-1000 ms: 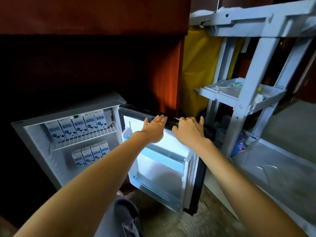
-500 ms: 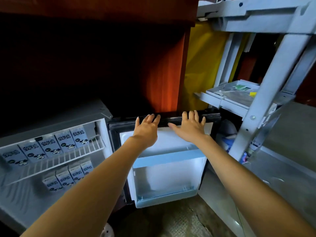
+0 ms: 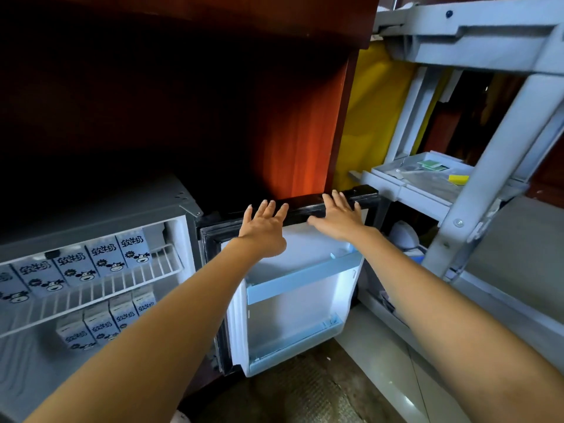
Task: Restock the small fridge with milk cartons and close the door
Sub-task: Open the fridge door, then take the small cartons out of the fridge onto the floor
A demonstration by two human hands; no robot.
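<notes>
The small grey fridge [image 3: 100, 215] stands at the left with its door [image 3: 293, 303] swung wide, the white inner side facing me. Several milk cartons [image 3: 103, 259] stand in a row on the wire shelf, and several more milk cartons [image 3: 103, 323] stand on the level below. My left hand [image 3: 264, 230] and my right hand [image 3: 338, 218] lie flat, fingers spread, on the black top edge of the door. Neither hand holds anything. The door's inner racks are bare.
A dark red wooden cabinet [image 3: 293, 132] rises behind the fridge. A grey service cart [image 3: 476, 190] stands at the right, with a yellow bag [image 3: 366, 117] and a tray of small items [image 3: 424, 174]. Worn carpet [image 3: 293, 395] covers the floor below the door.
The door's inner side has turned from oblique to squarely facing me, and the fridge has slid left in view. Both hands stay on its top edge, fingers now spread flatter.
</notes>
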